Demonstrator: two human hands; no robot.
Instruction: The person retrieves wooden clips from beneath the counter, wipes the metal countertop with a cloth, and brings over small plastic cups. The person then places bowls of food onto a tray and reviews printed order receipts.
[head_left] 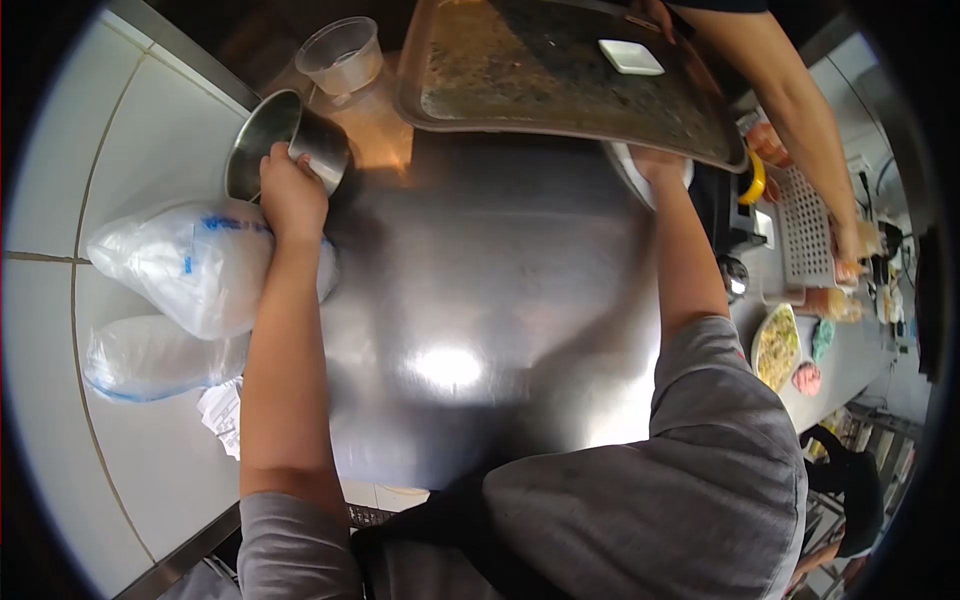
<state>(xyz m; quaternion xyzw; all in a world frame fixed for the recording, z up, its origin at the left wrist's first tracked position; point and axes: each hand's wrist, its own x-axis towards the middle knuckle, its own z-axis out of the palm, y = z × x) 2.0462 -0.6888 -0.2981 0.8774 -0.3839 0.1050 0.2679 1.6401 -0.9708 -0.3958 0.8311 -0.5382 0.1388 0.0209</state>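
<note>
My left hand (293, 190) is closed on the rim of a shiny metal bowl (262, 140), which is tilted on its side at the left of the steel counter. Just below that wrist lies a clear plastic bag roll (190, 265) with blue print. My right hand (657, 163) reaches out at the far right, partly under the edge of a large worn tray (520, 120); its fingers are hidden. Beside and beneath this hand shows a white plate (630, 172), mostly covered by the tray.
Another person's arm (800, 95) comes from the top right. A small white dish (632, 57) lies on the tray. A clear plastic tub (340, 55) stands behind the bowl. A white perforated basket (805, 225) and a food platter (776, 345) are at right.
</note>
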